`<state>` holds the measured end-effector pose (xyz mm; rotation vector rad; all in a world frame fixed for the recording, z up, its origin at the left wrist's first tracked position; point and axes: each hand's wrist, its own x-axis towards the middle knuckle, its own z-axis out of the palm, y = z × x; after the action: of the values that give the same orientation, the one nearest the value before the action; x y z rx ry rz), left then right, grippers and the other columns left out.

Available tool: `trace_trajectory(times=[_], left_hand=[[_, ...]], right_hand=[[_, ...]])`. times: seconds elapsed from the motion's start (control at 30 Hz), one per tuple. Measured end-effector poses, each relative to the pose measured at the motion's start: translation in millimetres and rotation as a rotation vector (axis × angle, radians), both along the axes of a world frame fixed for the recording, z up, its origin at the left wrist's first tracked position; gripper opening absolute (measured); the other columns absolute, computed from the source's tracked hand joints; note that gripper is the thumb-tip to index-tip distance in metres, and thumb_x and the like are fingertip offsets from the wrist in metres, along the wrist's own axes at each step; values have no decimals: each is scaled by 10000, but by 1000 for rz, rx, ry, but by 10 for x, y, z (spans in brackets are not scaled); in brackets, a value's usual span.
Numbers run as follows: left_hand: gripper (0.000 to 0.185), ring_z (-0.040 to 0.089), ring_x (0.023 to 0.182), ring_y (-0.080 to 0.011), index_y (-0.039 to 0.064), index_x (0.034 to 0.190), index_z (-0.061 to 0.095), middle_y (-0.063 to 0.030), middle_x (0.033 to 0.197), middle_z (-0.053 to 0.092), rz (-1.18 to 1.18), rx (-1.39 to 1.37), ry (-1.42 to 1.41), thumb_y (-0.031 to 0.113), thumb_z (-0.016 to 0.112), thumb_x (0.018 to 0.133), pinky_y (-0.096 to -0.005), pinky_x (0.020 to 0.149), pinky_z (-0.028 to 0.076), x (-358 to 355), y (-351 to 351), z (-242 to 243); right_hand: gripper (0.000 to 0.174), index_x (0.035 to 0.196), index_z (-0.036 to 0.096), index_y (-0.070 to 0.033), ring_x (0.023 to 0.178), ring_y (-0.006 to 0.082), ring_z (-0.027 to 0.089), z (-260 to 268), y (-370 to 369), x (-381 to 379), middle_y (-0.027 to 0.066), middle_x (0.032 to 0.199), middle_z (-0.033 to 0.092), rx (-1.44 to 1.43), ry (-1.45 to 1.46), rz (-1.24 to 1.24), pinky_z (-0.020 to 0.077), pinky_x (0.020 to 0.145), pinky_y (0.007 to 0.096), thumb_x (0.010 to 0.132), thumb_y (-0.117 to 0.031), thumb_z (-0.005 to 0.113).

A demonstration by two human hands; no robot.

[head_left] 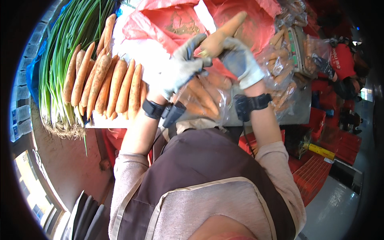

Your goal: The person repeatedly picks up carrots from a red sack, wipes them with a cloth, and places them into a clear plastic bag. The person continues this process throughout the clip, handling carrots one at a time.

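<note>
A thick, soil-dusted carrot (pixel 223 35) is held up over the front of an opened red woven sack (pixel 150 25). My right hand (pixel 241 61), in a white glove with a grey-blue palm, grips it from the right side. My left hand (pixel 186 66), in a matching glove, has thumb and fingers spread beside the carrot's stem end; whether it touches is unclear. Below both hands, against the table edge, lies a clear plastic bag of carrots (pixel 204 99). A row of loose carrots (pixel 102 81) is stacked to the left.
A bundle of spring onions (pixel 66 69) with roots overhangs the table's left front. Bagged carrots (pixel 277 66) lie to the right, beside a weighing scale (pixel 297 49). Red plastic crates (pixel 312 177) stand at lower right. A person in a red top (pixel 343 60) is farther right.
</note>
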<state>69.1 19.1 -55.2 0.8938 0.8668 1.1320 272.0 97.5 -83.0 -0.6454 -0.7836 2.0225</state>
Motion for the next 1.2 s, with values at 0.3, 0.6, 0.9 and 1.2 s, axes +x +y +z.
trace_trajectory(times=[0.3,0.6,0.9,1.2], left_hand=[[592,515,554,-59,-34,1437,344,-241,1395,482,-168,-171,-401,381,420,1022,-156,410,338,-549,-423,320],[741,576,447,-126,-61,1428,336,-305,1357,479,-234,-130,-632,552,321,1010,-176,360,387,-627,-361,351],[743,580,443,-111,-99,1382,367,-305,1373,469,-256,-167,-378,543,266,1022,-158,334,398,-437,-368,522],[737,595,497,-81,-80,1373,402,-292,1389,463,-206,-129,-215,549,239,1025,-150,352,363,-440,-427,520]], right_hand=[[280,1152,590,-28,1045,174,603,216,-352,199,66,1092,637,309,-14,-24,495,932,345,906,-161,597],[509,1226,528,-65,1041,354,626,111,-1049,-68,162,1122,630,897,-1161,517,494,881,423,801,-297,683],[705,1391,446,-88,1133,410,572,-124,-988,364,246,1268,570,616,-1654,520,456,965,460,800,-426,631],[439,1158,613,-22,1046,394,611,-442,-806,49,212,1131,644,776,-1673,466,472,908,457,896,-369,550]])
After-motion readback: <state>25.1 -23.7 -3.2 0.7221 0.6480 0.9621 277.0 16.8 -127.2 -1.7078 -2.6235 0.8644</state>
